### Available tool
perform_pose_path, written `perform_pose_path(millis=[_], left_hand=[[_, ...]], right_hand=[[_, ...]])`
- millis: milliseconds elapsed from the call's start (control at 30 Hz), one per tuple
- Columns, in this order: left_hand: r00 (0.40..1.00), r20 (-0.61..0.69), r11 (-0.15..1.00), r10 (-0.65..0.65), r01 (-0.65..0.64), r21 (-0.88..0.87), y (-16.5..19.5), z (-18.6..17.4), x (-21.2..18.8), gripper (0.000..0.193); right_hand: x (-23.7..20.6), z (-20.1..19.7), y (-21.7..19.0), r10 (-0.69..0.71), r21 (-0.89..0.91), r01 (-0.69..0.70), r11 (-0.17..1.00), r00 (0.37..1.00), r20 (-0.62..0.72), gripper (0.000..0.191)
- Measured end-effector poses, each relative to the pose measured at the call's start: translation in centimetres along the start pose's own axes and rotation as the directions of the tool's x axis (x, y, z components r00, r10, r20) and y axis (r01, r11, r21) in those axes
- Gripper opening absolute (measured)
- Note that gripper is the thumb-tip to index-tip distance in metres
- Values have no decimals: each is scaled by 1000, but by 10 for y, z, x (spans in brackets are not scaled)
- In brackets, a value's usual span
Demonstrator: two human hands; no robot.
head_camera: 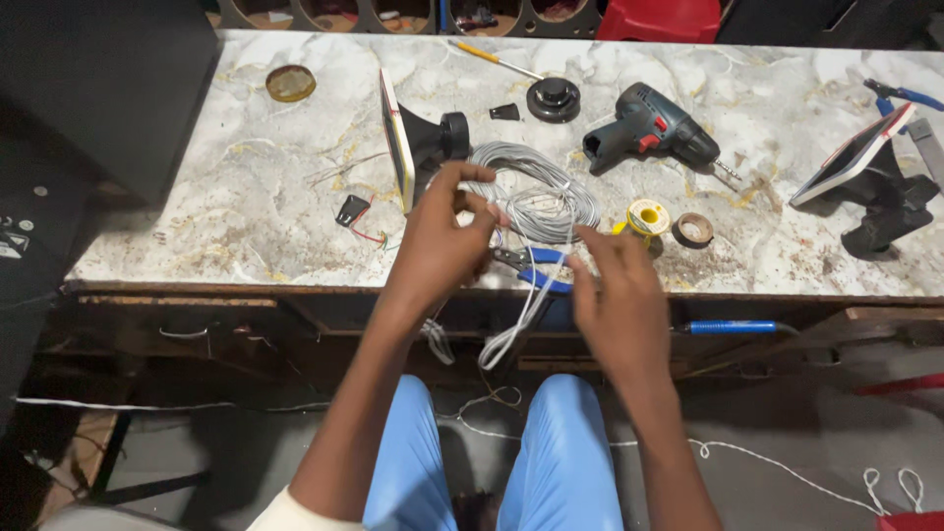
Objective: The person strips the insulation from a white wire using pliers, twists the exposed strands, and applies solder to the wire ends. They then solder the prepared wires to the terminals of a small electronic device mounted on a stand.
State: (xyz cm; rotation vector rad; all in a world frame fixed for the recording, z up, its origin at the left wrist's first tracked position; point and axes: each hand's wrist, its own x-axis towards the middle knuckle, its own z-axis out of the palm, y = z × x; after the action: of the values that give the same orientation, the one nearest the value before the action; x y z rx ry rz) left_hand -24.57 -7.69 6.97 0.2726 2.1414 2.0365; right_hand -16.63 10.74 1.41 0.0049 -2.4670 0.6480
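Observation:
My left hand (442, 236) is raised above the front edge of the marble bench (275, 197), fingers pinched on strands of white wire (521, 315) near the coil of grey-white cable (536, 192). My right hand (619, 295) is to its right, fingertips closed on the same strands where they run down off the bench edge into a hanging loop. Blue-handled pliers (539, 267) lie on the bench between my two hands, partly hidden by them.
A phone on a black stand (398, 138), a dark cordless drill (649, 128), a yellow solder spool (647, 216), a tape roll (694, 229), a black round part (553, 98), a tablet on a stand (855, 157), a blue soldering iron (733, 326) and a small wired black part (352, 210).

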Motion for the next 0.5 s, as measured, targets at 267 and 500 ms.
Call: perform_pose_path(millis=[267, 500], left_hand=[[998, 63, 850, -2, -32, 526, 45, -33, -76, 34], [998, -57, 857, 10, 21, 514, 12, -97, -136, 24]], right_hand=[[32, 26, -39, -317, 387, 272, 881, 947, 54, 41], [15, 16, -35, -270, 294, 237, 926, 960, 76, 14]])
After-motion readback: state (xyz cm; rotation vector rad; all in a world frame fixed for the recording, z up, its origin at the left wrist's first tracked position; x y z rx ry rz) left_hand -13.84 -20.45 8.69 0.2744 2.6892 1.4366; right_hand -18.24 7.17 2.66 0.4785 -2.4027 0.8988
